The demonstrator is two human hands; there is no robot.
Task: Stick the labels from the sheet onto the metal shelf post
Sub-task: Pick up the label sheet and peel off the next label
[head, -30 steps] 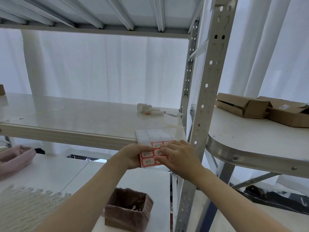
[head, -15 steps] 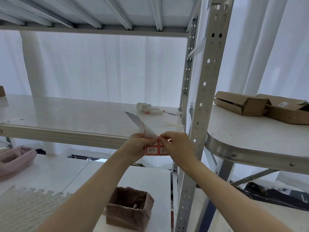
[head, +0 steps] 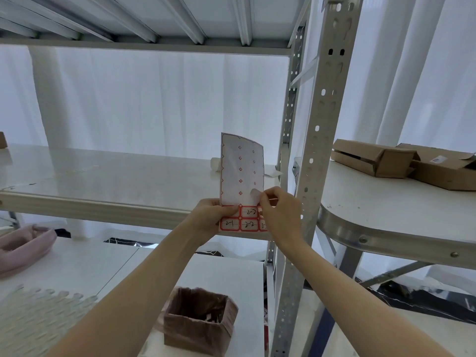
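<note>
Head view: the left hand (head: 210, 219) grips the sheet (head: 242, 171) by its lower left corner, fingers curled behind and thumb pressed on the front; the sheet stands upright in front of the shelf (head: 103, 176), its upper part bare backing; two rows of red-edged labels (head: 248, 219) with handwritten marks stay along its bottom edge. The right hand (head: 280, 215) is at the sheet's right edge, thumb and forefinger closed in a pinch on one label (head: 255, 195), which curls up off the backing with its pale underside showing; the other fingers are curled in. The post (head: 316, 140), grey and perforated, rises just right of the right hand, not touching the label. Two cartons (head: 373, 161) lie on the rounded shelf at far right; a brown bin (head: 199, 323) sits near, below the arms; a pink cloth (head: 23, 243) lies at the left edge.
</note>
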